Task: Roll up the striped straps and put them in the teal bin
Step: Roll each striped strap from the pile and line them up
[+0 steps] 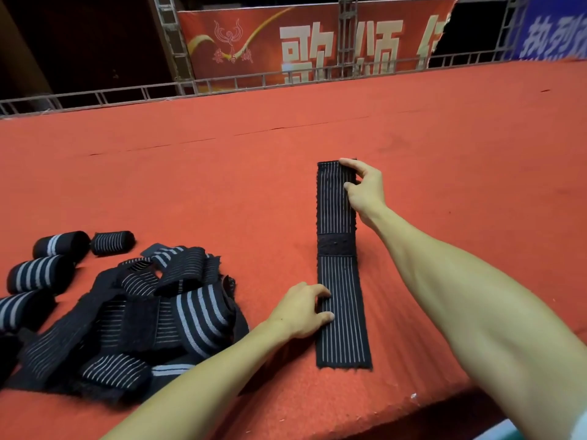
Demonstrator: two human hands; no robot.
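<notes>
A long black strap with thin grey stripes [341,331] lies flat and straight on the red carpet, running away from me. My right hand [365,188] pinches its far end between thumb and fingers. My left hand [301,309] presses its fingertips on the strap's left edge near the close end. A loose heap of striped straps [143,315] lies to the left. Several rolled-up straps [60,246] sit at the far left. No teal bin shows in the view.
The red carpeted platform [222,185] stretches far back to a metal railing [127,93]. Its front edge [413,404] drops off close to me. A red banner [301,39] hangs behind the railing.
</notes>
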